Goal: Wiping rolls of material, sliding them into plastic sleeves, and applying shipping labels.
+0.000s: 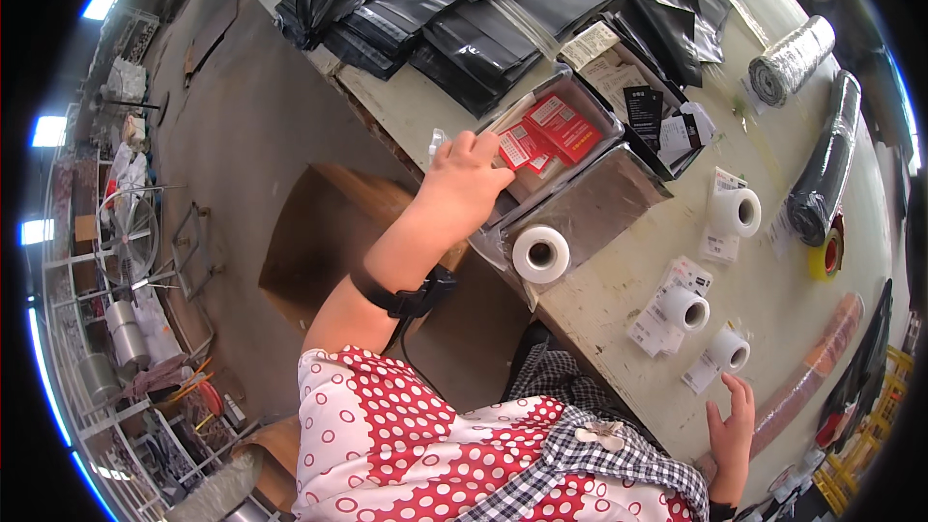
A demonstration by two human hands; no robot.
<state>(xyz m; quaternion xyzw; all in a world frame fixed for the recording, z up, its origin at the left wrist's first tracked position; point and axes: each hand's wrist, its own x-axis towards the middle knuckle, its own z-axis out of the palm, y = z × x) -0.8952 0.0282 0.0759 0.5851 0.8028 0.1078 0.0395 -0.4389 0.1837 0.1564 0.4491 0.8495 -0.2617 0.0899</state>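
My left hand point(462, 184) reaches over the left end of a shallow open box point(604, 150). Its thumb and forefinger are apart, its other fingers bend downward, and some fingertips are hidden. Red printed cards point(556, 130) lie in the box, close by the forefinger. A bit of clear plastic point(438, 141) pokes out beyond the knuckles. My right hand point(733, 433) is over the table at the lower right, empty, with fingers apart. Nearest to it stands a small white label roll point(729, 352) with its loose end on the tabletop. I wear a black band point(411, 298) on my left forearm.
Black plastic bags point(464, 39) cover the table's far side. Beside the card box, another box holds black and white tags point(657, 121). More white label rolls point(541, 253) stand nearby. Wrapped rolls point(826, 159) and yellow tape point(826, 256) lie right. A cardboard box point(324, 232) sits below the table edge.
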